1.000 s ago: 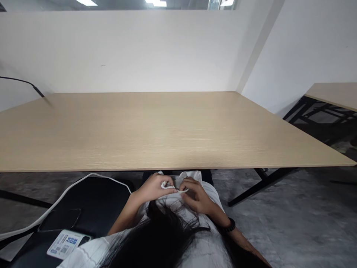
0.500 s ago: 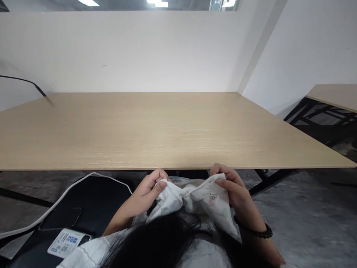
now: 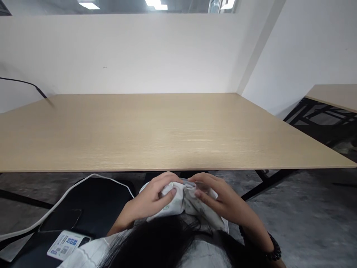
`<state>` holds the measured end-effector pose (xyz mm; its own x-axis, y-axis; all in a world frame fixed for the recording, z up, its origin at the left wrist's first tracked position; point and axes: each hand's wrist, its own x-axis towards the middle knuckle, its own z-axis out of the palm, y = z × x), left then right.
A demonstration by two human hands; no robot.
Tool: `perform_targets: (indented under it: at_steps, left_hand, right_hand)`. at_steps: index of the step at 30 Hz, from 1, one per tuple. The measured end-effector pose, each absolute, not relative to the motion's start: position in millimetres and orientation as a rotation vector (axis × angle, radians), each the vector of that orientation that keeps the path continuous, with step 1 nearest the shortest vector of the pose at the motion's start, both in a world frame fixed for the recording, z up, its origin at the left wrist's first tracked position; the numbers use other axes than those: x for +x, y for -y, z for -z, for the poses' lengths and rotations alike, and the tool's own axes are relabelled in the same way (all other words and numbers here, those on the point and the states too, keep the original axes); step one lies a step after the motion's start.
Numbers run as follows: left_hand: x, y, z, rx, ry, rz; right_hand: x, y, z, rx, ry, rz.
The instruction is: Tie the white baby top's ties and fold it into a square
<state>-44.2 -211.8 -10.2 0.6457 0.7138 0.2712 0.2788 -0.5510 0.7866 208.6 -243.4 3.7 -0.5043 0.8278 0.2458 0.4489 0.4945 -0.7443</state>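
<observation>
**A:** What do you see at the far left, please?

**B:** A black cable [image 3: 22, 80] runs along the wall and reaches the back corner of the wooden table [image 3: 167, 130]. Lower, a white cord [image 3: 55, 203] lies across a black padded surface [image 3: 106, 201], and a printed card [image 3: 65, 244] with a square code lies on this surface.

**A:** And the hands, how do they hold?

**B:** The left hand [image 3: 149, 197] is closed on a white printed cloth [image 3: 184, 199], with the fingers curled over it. The right hand [image 3: 220, 193] is closed on the same cloth from the other side.

**A:** Where is the cloth exactly?

**B:** It is bunched between the two hands, in front of the person's body and just below the near edge of the table.

**A:** Does something block the view?

**B:** Yes, long dark hair [image 3: 150, 242] covers the lower part of the cloth.

**A:** And further to the right?

**B:** A dark bead bracelet [image 3: 275, 247] sits on the right wrist. Well apart, a second wooden table [image 3: 333, 93] stands on a black metal frame [image 3: 315, 115].
</observation>
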Motion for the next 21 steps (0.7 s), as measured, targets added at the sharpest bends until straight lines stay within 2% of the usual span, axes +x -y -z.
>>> perform_targets:
  at_steps: [11,21]
  left_hand:
    - [-40.8,212.1,25.8,2.155,-0.816,-0.703]
    - [-30.7,216.0,23.9,2.162,-0.938,-0.751]
  right_hand:
    - [191.9,239.7,15.6,-1.072,2.088,-0.605]
    - [182.3,241.3,18.6,-1.061,1.906,-0.787]
